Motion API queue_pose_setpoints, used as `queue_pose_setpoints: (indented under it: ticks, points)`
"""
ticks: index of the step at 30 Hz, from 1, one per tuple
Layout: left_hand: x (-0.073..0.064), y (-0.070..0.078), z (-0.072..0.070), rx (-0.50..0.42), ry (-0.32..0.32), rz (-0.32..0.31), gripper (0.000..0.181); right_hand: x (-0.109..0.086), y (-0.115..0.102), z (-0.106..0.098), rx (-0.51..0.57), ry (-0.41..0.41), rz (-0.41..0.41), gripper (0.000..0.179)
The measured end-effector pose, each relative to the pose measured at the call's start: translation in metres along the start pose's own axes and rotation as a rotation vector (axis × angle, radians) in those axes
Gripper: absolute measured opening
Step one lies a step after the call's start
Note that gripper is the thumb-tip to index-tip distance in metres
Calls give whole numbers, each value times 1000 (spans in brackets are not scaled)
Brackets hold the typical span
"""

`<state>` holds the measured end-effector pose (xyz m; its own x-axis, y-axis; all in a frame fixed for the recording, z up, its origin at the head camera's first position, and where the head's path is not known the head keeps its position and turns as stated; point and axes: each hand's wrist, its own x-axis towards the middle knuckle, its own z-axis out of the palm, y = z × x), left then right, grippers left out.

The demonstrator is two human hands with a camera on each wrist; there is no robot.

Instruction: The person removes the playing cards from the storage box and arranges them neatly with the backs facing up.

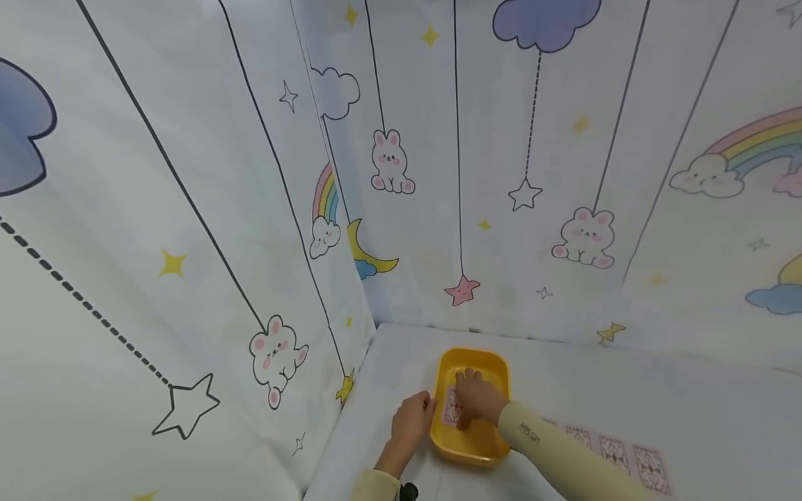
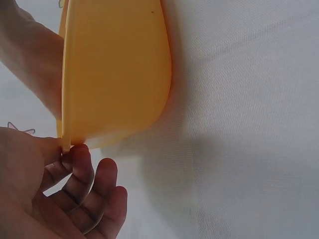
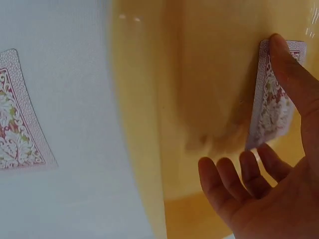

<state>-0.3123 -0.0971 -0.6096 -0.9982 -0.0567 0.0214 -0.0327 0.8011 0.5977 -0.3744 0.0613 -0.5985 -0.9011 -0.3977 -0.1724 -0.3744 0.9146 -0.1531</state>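
A yellow plastic basin [image 1: 464, 456] stands on the white surface in the head view. My left hand [image 1: 411, 422] pinches its left rim between thumb and fingers; the left wrist view shows this grip on the basin's edge [image 2: 67, 99]. Inside the basin is my right hand [image 1: 479, 401], holding a playing card [image 1: 450, 410] with a pink and white ornate back. In the right wrist view, the thumb lies at one end of that card [image 3: 273, 107] and a fingertip meets the opposite end. The other fingers of the right hand [image 3: 279, 194] are slightly bent, off the card.
To the right of the basin, several playing cards [image 1: 614, 454] lie in a row, partly hidden by the right sleeve [image 1: 557, 449]. White cloth walls [image 1: 413, 229] printed with rabbits, stars and clouds rise at the left and back of the white surface [image 1: 564, 376].
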Motion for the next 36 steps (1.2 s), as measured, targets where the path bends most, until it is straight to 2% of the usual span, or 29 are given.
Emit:
queue_pose_setpoints:
  ticks: [3, 5, 11, 16, 21, 27, 31, 36]
  points:
    - [-1, 1, 0, -7, 12, 17, 28, 3, 5, 2, 38, 39, -14, 85]
    - [-2, 2, 0, -5, 24, 30, 28, 4, 8, 0, 105, 33, -21, 78]
    - [-2, 4, -2, -7, 28, 17, 26, 8, 17, -13, 298, -40, -35, 44]
    - [-2, 4, -2, -11, 28, 11, 26, 10, 22, -21, 343, -18, -40, 18]
    - [-3, 4, 0, -6, 15, -5, 26, 10, 26, -21, 366, -37, -1, 13]
    - [-5, 5, 1, -14, 25, 6, 25, 12, 32, -20, 385, -54, 8, 8]
    - [-5, 6, -1, -20, 21, 5, 26, 14, 33, -22, 380, -34, 19, 8]
    - [-5, 5, -2, -22, 25, 6, 25, 14, 34, -24, 459, 23, 21, 7]
